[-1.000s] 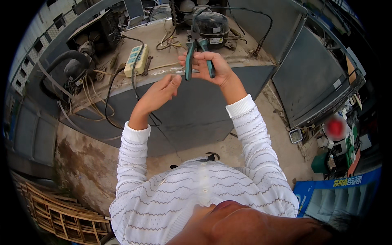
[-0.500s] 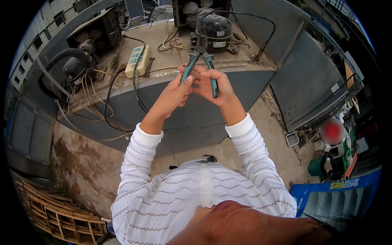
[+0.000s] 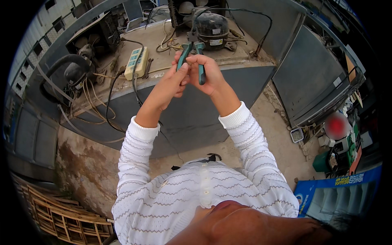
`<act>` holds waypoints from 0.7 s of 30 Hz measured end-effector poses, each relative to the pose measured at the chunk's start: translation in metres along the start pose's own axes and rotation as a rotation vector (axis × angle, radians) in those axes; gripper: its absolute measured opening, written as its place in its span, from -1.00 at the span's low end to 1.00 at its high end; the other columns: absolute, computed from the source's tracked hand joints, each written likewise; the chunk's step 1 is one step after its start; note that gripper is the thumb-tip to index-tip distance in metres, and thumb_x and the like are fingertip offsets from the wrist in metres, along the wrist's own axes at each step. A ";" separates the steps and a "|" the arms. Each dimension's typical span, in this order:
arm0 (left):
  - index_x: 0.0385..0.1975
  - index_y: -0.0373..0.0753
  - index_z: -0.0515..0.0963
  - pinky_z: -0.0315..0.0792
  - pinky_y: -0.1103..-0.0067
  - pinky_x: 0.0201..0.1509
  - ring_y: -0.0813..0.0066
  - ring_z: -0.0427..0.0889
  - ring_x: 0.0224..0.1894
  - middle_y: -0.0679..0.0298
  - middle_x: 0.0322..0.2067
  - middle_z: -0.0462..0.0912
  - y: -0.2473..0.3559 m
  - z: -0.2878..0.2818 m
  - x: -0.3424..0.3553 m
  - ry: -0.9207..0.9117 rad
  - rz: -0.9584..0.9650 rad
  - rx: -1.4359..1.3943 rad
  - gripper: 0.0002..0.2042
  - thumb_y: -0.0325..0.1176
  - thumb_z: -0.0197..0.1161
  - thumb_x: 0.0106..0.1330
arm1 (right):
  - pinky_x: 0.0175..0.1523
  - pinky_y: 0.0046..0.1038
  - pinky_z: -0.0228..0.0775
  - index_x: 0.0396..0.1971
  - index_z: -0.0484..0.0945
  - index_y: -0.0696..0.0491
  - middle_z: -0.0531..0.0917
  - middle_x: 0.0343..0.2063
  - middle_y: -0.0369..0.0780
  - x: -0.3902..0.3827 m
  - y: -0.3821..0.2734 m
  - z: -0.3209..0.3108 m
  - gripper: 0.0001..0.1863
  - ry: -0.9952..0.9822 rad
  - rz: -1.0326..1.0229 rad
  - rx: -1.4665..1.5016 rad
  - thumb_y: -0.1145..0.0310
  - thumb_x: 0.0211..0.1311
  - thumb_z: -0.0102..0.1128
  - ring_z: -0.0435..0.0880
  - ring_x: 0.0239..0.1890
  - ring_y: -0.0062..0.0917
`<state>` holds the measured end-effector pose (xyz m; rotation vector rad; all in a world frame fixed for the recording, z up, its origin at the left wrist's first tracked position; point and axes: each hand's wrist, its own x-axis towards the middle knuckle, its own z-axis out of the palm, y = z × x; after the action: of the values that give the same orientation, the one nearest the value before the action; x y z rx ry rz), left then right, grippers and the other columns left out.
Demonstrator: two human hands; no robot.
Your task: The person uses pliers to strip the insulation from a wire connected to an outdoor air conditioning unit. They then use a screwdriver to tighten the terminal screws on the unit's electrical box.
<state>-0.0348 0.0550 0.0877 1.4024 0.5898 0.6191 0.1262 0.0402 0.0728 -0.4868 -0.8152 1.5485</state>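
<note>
A pair of pliers with dark teal handles points away from me, its jaws up near the black compressor. My left hand is closed round the left handle, the thumb lying along it. The right handle rests in my right hand, its fingers curled about it. The two handles stand apart in a narrow V. Whether the jaws grip anything I cannot make out; they overlap the compressor's near left side and look dark and small.
A pale power strip with a black cord lies on the dusty grey bench, beside a wrench. Farther left sits another black compressor with coiled cables. Loose wires lie left of the pliers. Wooden slats are stacked lower left.
Both hands and the pliers have shifted slightly left and away from me. The handles look a little closer together. The whole view has moved slightly too.
</note>
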 end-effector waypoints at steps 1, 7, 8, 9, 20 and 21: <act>0.08 -0.11 0.32 0.10 0.76 -0.55 0.78 0.20 -0.54 0.48 -0.44 0.29 0.004 0.001 -0.002 0.008 -0.007 0.029 -0.56 0.10 0.03 0.44 | 0.04 -0.30 0.43 0.00 0.48 0.14 0.63 -0.11 -0.21 0.000 0.000 0.001 -0.64 0.007 0.006 -0.004 0.31 0.27 -0.01 0.60 -0.08 -0.43; 0.08 -0.22 0.31 0.40 0.69 -0.45 0.62 0.45 -0.37 0.36 -0.32 0.43 0.032 0.001 -0.004 0.040 0.031 0.568 -0.27 0.33 0.20 0.19 | -0.16 -0.40 0.50 -0.17 0.50 0.11 0.64 -0.22 -0.24 0.009 0.006 0.006 -0.77 0.035 -0.001 0.070 0.30 0.29 0.04 0.63 -0.28 -0.47; 0.05 -0.22 0.33 0.46 0.67 -0.42 0.60 0.49 -0.34 0.35 -0.29 0.44 0.035 0.001 -0.004 0.040 0.036 0.658 -0.24 0.36 0.22 0.15 | -0.15 -0.40 0.50 -0.20 0.50 0.10 0.64 -0.22 -0.24 0.011 0.006 0.007 -0.78 0.018 0.009 0.067 0.29 0.29 0.04 0.63 -0.28 -0.47; 0.06 -0.23 0.33 0.48 0.64 -0.40 0.58 0.50 -0.32 0.32 -0.27 0.45 0.036 -0.001 0.000 0.033 -0.029 0.713 -0.24 0.34 0.26 0.11 | -0.07 -0.39 0.48 -0.19 0.49 0.11 0.63 -0.20 -0.22 0.015 0.008 0.004 -0.77 0.009 0.001 0.110 0.28 0.29 0.05 0.62 -0.22 -0.46; -0.06 -0.29 0.34 0.45 0.59 -0.33 0.52 0.45 -0.30 0.30 -0.30 0.37 0.059 -0.003 0.021 0.094 -0.370 0.923 -0.33 0.03 0.37 -0.10 | 0.15 -0.31 0.46 -0.15 0.44 0.09 0.61 -0.14 -0.16 0.038 0.030 0.018 -0.78 0.009 -0.132 0.402 0.39 0.22 0.09 0.60 0.00 -0.34; -0.09 -0.26 0.34 0.40 0.61 -0.37 0.55 0.42 -0.34 0.33 -0.34 0.36 0.063 0.000 0.019 0.088 -0.375 0.917 -0.36 0.02 0.37 -0.10 | 0.13 -0.31 0.46 -0.15 0.44 0.09 0.61 -0.18 -0.17 0.037 0.028 0.017 -0.78 0.015 -0.138 0.359 0.40 0.21 0.09 0.60 -0.01 -0.34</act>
<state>-0.0241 0.0727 0.1499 2.0339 1.2707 0.0791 0.0888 0.0732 0.0691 -0.1752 -0.5306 1.5181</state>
